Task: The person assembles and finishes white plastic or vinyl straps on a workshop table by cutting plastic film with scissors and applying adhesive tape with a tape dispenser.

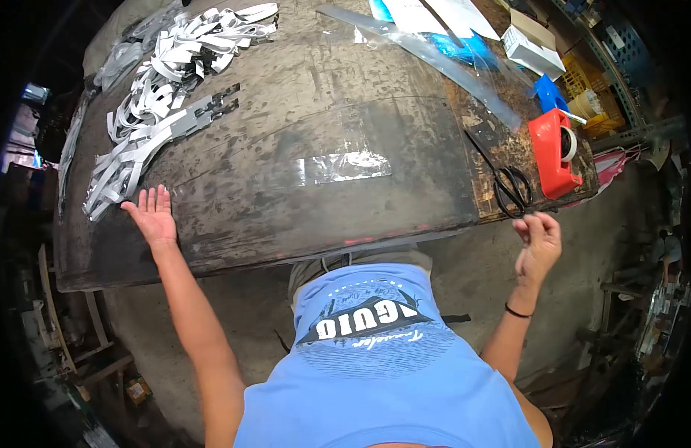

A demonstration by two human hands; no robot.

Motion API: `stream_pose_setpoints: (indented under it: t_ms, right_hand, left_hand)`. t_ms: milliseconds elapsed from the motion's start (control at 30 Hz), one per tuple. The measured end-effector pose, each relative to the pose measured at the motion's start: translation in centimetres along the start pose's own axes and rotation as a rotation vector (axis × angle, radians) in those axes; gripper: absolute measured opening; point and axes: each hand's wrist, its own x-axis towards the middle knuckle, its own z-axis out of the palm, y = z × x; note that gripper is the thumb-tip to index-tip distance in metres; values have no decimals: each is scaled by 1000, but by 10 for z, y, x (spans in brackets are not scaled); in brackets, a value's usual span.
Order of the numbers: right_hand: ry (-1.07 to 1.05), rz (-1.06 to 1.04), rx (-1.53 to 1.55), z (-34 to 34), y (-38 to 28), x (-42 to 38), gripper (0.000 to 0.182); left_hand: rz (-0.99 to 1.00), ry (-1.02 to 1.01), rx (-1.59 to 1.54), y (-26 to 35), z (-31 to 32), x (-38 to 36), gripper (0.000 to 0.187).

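My left hand (153, 216) lies palm up with its fingers spread, holding nothing. It is beside the near end of a bundle of flat straps in clear plastic (110, 185). Beyond that bundle is a heap of loose white straps with dark clips (163, 71). My right hand (538, 243) is off the table's front edge at the right, fingers curled and drawn together. Whatever they may hold is too small or hidden. Just past its fingertips lies a pair of black-handled scissors (513, 190). A clear plastic sleeve (345, 168) lies flat in the middle of the table.
A red tape dispenser (548, 153) stands at the table's right edge, near a blue object (548, 95). A long clear plastic strip (442, 63) stretches across the far side. Papers (450, 16) and a white box (532, 46) sit at the back right of the dark worn table (286, 231).
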Motion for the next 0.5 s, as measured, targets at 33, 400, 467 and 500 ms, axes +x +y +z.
stream_pose_setpoints:
  t_ms: [33,400,467,500]
  right_hand:
    - [8,8,3,-17,3,-2,8]
    - [-284,190,222,-8,3,-46,15]
    - [-365,196,292,7,-1,-52,24]
    - [-384,176,273,11,-3,-54,27]
  left_hand:
    - [61,61,55,-5,8,-9,80]
    - [261,-783,474,-114,146,-224,24]
    - [539,-1142,616,-130,175,-261,23]
    - [442,-1255,580,-131,190,-285,28]
